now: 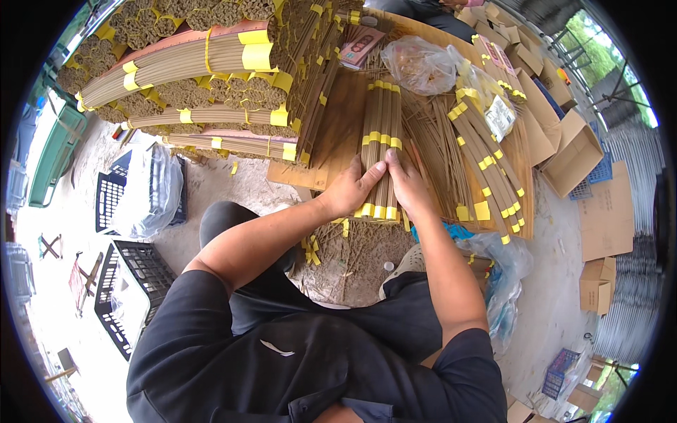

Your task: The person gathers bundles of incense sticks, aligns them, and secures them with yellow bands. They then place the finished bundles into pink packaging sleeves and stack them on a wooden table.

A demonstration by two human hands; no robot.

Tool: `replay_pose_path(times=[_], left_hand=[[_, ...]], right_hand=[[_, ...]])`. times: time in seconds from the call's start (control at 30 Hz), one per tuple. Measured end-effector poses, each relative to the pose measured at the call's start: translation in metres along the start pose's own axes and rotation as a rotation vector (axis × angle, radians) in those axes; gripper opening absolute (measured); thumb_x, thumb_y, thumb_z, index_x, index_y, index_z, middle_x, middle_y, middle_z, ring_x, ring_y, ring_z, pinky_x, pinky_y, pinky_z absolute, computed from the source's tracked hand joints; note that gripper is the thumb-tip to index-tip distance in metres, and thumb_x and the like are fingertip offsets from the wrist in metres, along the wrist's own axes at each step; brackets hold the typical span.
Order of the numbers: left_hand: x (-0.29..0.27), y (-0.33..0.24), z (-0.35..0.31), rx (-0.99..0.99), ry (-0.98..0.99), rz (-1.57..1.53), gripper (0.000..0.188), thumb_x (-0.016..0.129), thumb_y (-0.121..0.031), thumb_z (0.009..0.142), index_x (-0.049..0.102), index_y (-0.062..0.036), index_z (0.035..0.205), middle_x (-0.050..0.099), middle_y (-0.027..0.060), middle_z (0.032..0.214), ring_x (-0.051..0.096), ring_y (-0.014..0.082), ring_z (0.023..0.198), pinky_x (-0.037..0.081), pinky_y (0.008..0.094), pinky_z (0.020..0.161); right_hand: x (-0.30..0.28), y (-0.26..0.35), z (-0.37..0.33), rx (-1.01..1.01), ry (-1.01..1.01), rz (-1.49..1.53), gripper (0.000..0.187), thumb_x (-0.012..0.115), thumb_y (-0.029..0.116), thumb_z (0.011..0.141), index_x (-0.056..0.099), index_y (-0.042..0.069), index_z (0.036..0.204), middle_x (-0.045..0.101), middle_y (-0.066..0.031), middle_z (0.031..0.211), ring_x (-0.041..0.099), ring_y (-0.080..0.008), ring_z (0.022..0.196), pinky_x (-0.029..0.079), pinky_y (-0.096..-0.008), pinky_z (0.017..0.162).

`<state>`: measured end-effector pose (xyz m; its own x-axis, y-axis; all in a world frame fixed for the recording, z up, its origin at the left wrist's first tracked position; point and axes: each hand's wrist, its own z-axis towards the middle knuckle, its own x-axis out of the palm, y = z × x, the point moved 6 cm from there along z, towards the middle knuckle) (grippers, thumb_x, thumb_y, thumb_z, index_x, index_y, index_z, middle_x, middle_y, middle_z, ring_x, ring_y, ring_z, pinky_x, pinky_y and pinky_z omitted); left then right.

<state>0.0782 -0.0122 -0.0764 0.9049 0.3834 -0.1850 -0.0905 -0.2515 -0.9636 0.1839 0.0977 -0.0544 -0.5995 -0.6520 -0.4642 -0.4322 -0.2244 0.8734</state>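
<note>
A row of brown incense stick bundles [382,116] with yellow paper bands lies lengthwise on the wooden table, its near ends at the table's front edge. My left hand [350,187] grips the row from the left side, thumb laid over the top. From the right side my right hand [409,185] holds the same row, its thumb close to the left one. Both hands' undersides are hidden. Just right of my right hand, loose incense sticks [446,158] are spread on the table. Beyond them lie more yellow-banded bundles [486,161].
A tall stack of banded incense bundles [211,60] fills the left of the wooden table [337,116]. Clear plastic bags [419,65] lie at the back. Black crates [130,289] stand on the floor at left, cardboard boxes [575,151] at right. Another person's leg [441,20] shows beyond the table.
</note>
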Motion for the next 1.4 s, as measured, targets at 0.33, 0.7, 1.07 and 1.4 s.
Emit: replay_pose_path(times=[0.33,0.7,1.07,1.4], left_hand=[[-0.001,0.004,0.011,-0.203,0.145,0.012,0.083,0.05,-0.057,0.098,0.04,0.0166,0.135,0.063,0.0352,0.12,0.069,0.0391,0.109,0.057,0.0427,0.082],[-0.006,-0.021,0.005,0.107,-0.129,0.643,0.084,0.049,-0.053,0.1,0.041,0.0243,0.132,0.066,0.0389,0.088,0.068,0.0507,0.086,0.056,0.051,0.077],[-0.003,-0.026,-0.002,-0.001,-0.093,0.671,0.091,0.044,-0.056,0.101,0.027,0.0218,0.145,0.067,0.0358,0.084,0.07,0.0479,0.086,0.057,0.0511,0.08],[-0.006,-0.028,0.002,0.027,-0.077,0.645,0.092,0.046,-0.056,0.101,0.026,0.0216,0.146,0.067,0.0385,0.093,0.07,0.0485,0.091,0.057,0.0502,0.081]], right_hand=[[-0.008,-0.004,0.014,0.125,0.09,-0.381,0.084,0.026,0.067,0.102,0.068,-0.004,0.117,0.067,-0.032,0.115,0.061,-0.048,0.115,0.047,-0.0521,0.101],[-0.008,-0.004,0.013,0.12,0.073,-0.545,0.083,0.028,0.065,0.102,0.072,-0.005,0.107,0.069,-0.033,0.106,0.065,-0.048,0.106,0.051,-0.0544,0.095],[-0.006,0.018,0.006,0.004,0.032,-0.761,0.073,0.03,0.052,0.106,0.066,-0.011,0.104,0.069,-0.0353,0.095,0.067,-0.0492,0.098,0.052,-0.0551,0.091],[-0.012,0.012,0.009,0.009,0.055,-0.632,0.078,0.028,0.055,0.106,0.051,-0.015,0.129,0.065,-0.0376,0.112,0.062,-0.0504,0.111,0.048,-0.0544,0.1]])
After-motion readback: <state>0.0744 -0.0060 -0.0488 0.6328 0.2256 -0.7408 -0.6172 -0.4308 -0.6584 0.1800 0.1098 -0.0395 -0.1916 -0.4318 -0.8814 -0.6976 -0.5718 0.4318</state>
